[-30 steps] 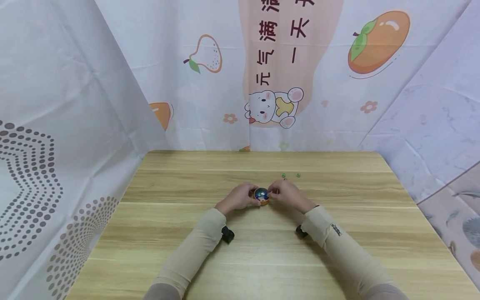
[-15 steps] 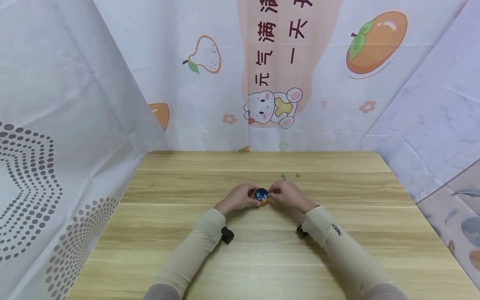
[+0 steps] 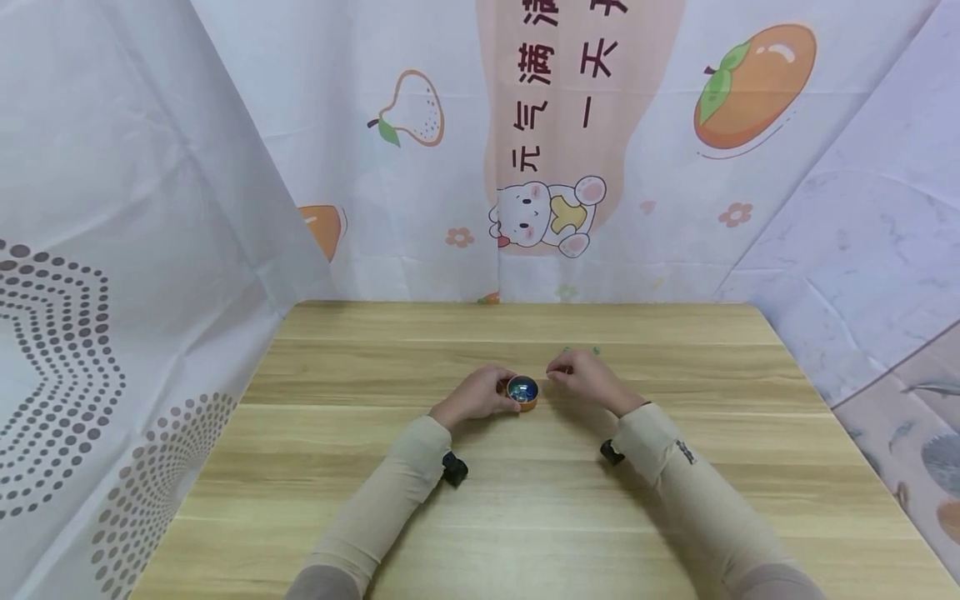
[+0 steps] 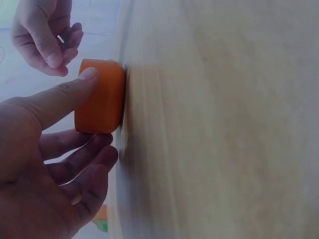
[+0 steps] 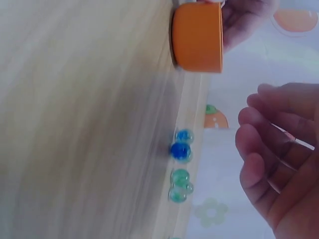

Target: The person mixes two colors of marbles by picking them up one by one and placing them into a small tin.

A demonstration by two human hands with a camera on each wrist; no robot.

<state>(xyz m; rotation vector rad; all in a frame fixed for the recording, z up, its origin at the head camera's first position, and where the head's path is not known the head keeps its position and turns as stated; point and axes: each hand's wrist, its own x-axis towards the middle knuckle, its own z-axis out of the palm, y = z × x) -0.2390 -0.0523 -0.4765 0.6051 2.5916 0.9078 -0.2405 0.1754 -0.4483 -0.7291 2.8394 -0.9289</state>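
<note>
My left hand (image 3: 482,393) holds a small round orange cup (image 3: 528,406) upright on the table, thumb on one side and fingers on the other. The cup's inside looks dark blue and glossy in the head view; what lies in it is hard to make out. In the left wrist view its plain orange wall (image 4: 102,99) shows beside the thumb. To the right of the cup and apart from it hovers my right hand (image 3: 592,382), fingers loosely bent, with nothing seen between them. Beyond these fingers, blue marbles (image 5: 180,151) and green marbles (image 5: 180,177) lie on the table in the right wrist view.
The wood-grain table (image 3: 495,508) stretches out around both hands. A printed cloth (image 3: 420,192) hangs behind its far edge, with more cloth at the left and right. Small green marbles (image 3: 596,351) sit past the right hand, partly covered by it.
My right hand has left the cup's rim and moved right and away from me, towards the marbles. The left hand and the cup have stayed in place.
</note>
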